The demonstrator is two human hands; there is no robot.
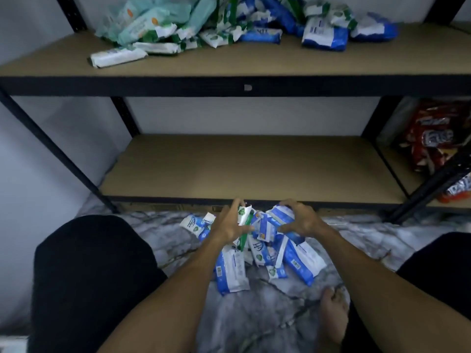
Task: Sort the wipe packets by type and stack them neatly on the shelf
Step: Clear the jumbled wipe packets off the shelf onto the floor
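Blue packets (257, 253) heaped on marble floor (267, 314), lower centre; my left hand (229, 224) grips a green packet (244, 217), right hand (302, 220) clutches a blue packet (280, 215).

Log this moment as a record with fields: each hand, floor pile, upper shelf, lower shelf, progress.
left hand: grips a green-and-white packet over the pile
right hand: grips a blue-and-white packet
floor pile: jumbled packets, mostly blue-and-white, on the marbled floor
upper shelf: unsorted heap of pale green, green-and-white and blue packets
lower shelf: no packets on it
progress: nothing sorted or stacked yet
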